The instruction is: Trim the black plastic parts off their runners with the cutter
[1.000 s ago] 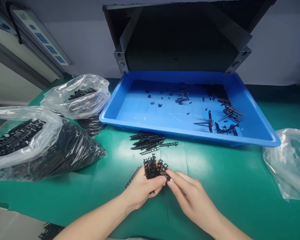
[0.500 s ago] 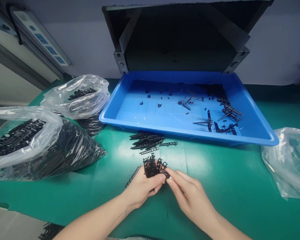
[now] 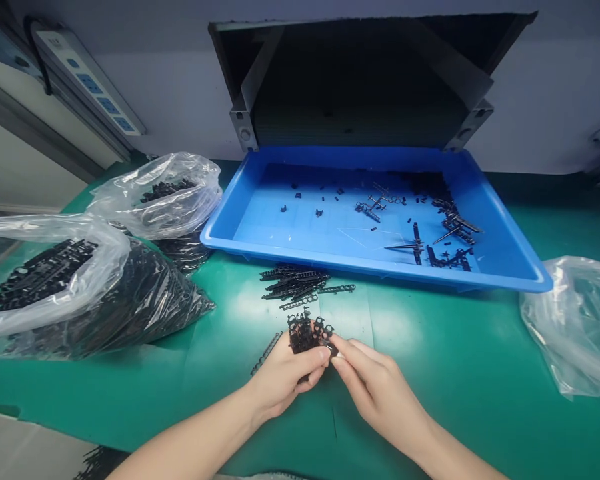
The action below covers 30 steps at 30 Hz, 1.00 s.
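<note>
Quick look at this one: the left hand (image 3: 285,381) was curled closed around a clump of black moulded plastic parts (image 3: 305,335), with the clump sitting up against the fingers. The right hand (image 3: 380,393) was pinched against the clump's right edge, thumb and fingers closed on a small dark piece (image 3: 333,348), too tiny to make out properly. My read is that this was the picking-apart stage, with one piece being worked free. From there, it looked like it'd take a short, careful pull, since the hands were close together.

Room-wise, a pile of black plastic strips (image 3: 295,287) lay just past the clump, and a lone strip (image 3: 266,353) sat right beside the left hand. Past the pile was the front rim of a blue plastic tray (image 3: 330,264). Two stuffed plastic bags of parts (image 3: 90,293) crowded the left, but the green bench (image 3: 455,380) had open room to the right, out to a see-through plastic bag (image 3: 575,327).
</note>
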Each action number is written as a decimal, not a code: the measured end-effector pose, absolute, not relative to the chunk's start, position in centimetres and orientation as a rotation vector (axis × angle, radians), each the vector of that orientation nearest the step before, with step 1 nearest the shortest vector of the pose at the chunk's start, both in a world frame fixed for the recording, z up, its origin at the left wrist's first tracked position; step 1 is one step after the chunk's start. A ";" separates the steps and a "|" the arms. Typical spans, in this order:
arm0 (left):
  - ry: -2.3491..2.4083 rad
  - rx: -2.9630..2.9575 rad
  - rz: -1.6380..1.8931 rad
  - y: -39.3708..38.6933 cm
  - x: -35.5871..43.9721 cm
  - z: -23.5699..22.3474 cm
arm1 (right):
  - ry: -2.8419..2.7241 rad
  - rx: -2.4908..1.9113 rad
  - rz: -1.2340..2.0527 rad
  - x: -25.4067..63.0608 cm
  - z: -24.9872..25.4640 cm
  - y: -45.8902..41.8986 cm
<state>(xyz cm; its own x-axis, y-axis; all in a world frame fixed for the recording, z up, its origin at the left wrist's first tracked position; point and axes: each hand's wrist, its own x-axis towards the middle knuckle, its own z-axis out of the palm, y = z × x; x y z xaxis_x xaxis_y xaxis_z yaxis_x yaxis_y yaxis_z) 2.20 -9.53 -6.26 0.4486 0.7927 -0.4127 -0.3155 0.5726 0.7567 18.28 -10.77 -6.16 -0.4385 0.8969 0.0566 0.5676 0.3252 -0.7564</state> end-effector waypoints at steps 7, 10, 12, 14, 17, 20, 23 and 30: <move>0.873 0.664 0.734 -9.4 2.4 -5.9 | -2.078 -1.285 0.981 18.4 -6.0 -10.5; 0.890 0.664 0.726 -9.4 2.3 -5.8 | -2.089 -1.259 1.044 18.4 -5.9 -10.5; 0.896 0.661 0.726 -9.5 2.3 -6.0 | -2.081 -1.308 1.023 18.5 -6.1 -10.6; 0.889 0.659 0.733 -9.7 2.3 -6.5 | -2.066 -1.363 1.011 18.6 -6.6 -10.8; 0.859 0.660 0.736 -9.9 2.5 -7.3 | -2.058 -1.347 1.064 19.1 -7.4 -11.1; 0.863 0.659 0.735 -9.3 2.5 -7.0 | -2.038 -1.313 1.076 19.4 -7.7 -11.1; 1.020 0.726 0.869 -7.7 1.2 -5.1 | -1.966 -1.359 1.023 19.4 -7.4 -10.8; 1.319 1.294 0.843 -5.5 -4.8 -2.4 | -1.848 -1.418 0.920 18.7 -6.4 -10.6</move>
